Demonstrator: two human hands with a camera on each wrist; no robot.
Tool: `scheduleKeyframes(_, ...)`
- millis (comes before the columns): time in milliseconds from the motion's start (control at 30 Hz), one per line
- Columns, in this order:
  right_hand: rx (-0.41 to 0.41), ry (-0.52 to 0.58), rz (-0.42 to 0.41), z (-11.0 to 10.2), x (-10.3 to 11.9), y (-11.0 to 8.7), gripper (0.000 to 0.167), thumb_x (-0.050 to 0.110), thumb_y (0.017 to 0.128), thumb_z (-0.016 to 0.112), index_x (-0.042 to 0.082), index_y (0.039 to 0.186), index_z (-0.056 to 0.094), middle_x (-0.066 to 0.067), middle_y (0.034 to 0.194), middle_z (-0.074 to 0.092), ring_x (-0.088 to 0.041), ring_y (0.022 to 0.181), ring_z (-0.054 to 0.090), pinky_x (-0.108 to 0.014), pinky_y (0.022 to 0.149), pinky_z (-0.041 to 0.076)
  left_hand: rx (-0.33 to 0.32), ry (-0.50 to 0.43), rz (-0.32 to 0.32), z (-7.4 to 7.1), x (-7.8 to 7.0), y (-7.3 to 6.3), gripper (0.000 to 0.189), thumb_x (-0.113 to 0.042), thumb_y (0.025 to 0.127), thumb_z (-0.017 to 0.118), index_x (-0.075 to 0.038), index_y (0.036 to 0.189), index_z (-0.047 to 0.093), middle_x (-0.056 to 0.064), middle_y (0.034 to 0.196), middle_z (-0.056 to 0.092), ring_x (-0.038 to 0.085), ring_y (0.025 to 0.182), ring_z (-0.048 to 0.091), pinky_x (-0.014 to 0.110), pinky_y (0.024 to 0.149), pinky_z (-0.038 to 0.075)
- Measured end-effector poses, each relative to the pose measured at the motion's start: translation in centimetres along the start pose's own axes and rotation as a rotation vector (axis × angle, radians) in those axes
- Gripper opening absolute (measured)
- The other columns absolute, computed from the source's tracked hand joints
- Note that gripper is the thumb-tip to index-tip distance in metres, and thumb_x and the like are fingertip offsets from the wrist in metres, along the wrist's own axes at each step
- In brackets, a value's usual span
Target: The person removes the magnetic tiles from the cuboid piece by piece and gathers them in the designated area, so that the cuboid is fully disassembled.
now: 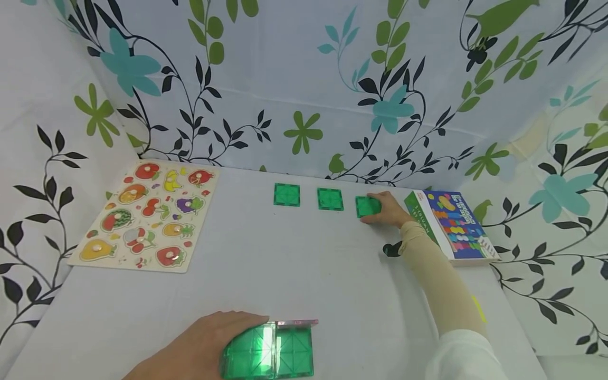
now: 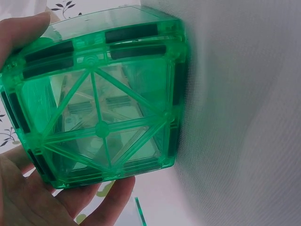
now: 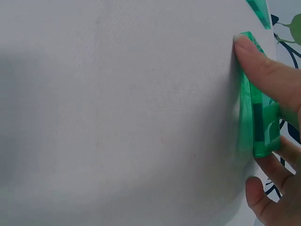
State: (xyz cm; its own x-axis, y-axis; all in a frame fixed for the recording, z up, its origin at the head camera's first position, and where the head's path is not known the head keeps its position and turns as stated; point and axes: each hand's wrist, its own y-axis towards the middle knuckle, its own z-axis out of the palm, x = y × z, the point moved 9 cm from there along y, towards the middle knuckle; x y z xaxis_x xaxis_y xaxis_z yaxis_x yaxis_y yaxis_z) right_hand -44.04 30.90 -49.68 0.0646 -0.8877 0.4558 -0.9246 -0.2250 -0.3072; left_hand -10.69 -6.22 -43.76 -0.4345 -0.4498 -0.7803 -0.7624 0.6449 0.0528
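Three green tiles are making a row near the table's far edge: the left tile [image 1: 287, 195], the middle tile [image 1: 330, 199] and, just beside the box [image 1: 448, 224], the right tile [image 1: 364, 206]. Gaps are separating all three! The right hand [image 1: 389, 208] is pinching that right tile, thumb on one edge, fingers at another. Down at the near side, the left hand [image 1: 204, 340] is gripping one green block [image 1: 294, 351], well apart from the row, with a broad stretch of white cloth [image 1: 304, 264] running between. Over left, one board [image 1: 157, 224] is carrying fruit pieces. What's the box holding? I can't tell; likewise, the block's see-through walls are leaving its contents unclear.
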Motion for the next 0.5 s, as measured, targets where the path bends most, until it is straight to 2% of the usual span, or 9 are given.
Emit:
scheduleKeyframes(233, 0.008, -0.145, -0.003, -0.21, 0.08, 0.31, 0.088, 0.042, 0.093, 0.074, 0.009, 0.162, 0.029, -0.026, 0.163, 0.023, -0.047, 0.140, 0.027, -0.063, 0.115, 0.033, 0.001, 0.006, -0.015, 0.12, 0.20, -0.22, 0.085, -0.071, 0.072, 0.080, -0.041, 0.145, 0.047, -0.026, 0.132, 0.060, 0.003, 0.110, 0.061, 0.027, 0.082, 0.058)
scheduleKeyframes(500, 0.032, -0.157, -0.001, -0.18, 0.48, 0.58, 0.081, 0.034, 0.098, 0.067, 0.009, 0.162, 0.025, -0.020, 0.169, 0.017, -0.048, 0.143, 0.024, -0.065, 0.118, 0.029, -0.012, 0.051, 0.022, 0.15, 0.24, -0.20, 0.087, -0.073, 0.073, 0.078, -0.040, 0.146, 0.046, -0.025, 0.134, 0.060, 0.002, 0.111, 0.060, 0.028, 0.084, 0.056)
